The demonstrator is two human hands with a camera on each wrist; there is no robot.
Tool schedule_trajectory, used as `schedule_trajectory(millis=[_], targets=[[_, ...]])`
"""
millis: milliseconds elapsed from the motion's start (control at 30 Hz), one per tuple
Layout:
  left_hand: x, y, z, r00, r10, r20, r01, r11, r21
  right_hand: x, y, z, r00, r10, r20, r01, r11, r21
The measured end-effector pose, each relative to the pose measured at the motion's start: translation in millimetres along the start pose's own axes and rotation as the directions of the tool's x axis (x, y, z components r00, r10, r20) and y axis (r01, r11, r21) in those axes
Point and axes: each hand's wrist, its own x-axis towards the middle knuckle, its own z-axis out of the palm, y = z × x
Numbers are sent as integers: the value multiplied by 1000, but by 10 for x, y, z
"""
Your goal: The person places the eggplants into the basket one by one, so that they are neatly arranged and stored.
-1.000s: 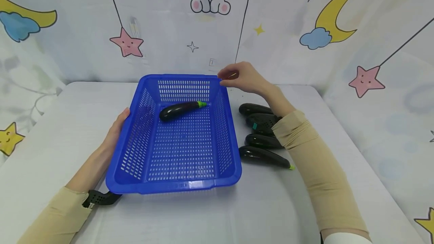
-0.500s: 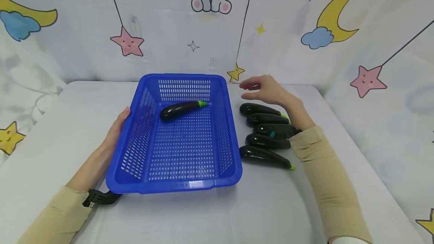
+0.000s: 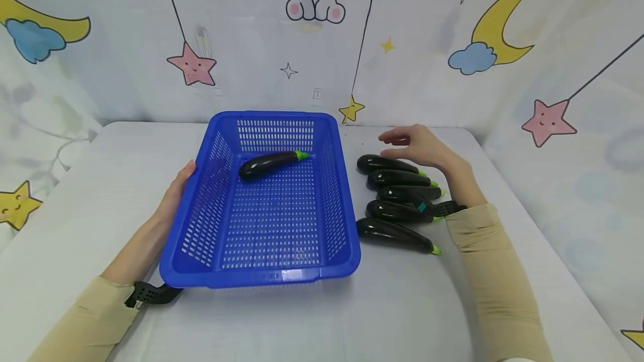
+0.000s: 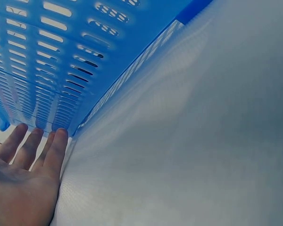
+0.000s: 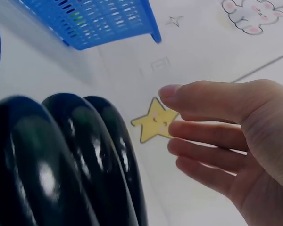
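Observation:
A blue plastic basket (image 3: 274, 278) with slotted walls holds one dark eggplant (image 3: 266, 165) with a green stem, lying near its far end. My left hand (image 3: 173, 194) rests against the basket's left side, thumb near the rim. In the left wrist view its fingers (image 4: 55, 153) are extended with their tips at the slotted wall. My right hand (image 3: 420, 145) is over the far end of a row of eggplants, nearest to the farthest eggplant (image 3: 384, 164). Fingers and thumb are loosely bent with nothing between them, as the right wrist view also shows.
Several glossy eggplants lie side by side right of the basket, stems pointing right; the nearest eggplant (image 3: 394, 234) lies close beside the basket wall. A white-covered table (image 3: 402, 306) carries everything. Behind it hangs a printed curtain (image 3: 251, 32).
My right hand has moved from the basket's far right corner rightward and down to the row of eggplants, uncovering more of them. The left hand and basket have stayed in place.

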Motion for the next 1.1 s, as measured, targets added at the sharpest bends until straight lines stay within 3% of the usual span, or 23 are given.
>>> schedule_trajectory(millis=[333, 600, 900, 1100], targets=[[8, -12, -10, 1000, -17, -27, 17, 1000, -5, -137, 193, 26, 1000, 18, -8, -18, 1000, 19], [7, -5, -3, 999, -3, 46, 7, 996, -93, -160, 274, -24, 998, 70, 8, -70, 997, 20], [-3, 5, -11, 1000, -15, 20, 16, 999, -29, -169, 343, -23, 991, 102, 80, -104, 994, 19], [5, 4, -8, 1000, -8, 29, 9, 1000, -29, -177, 416, -12, 991, 81, 107, -86, 995, 44]])
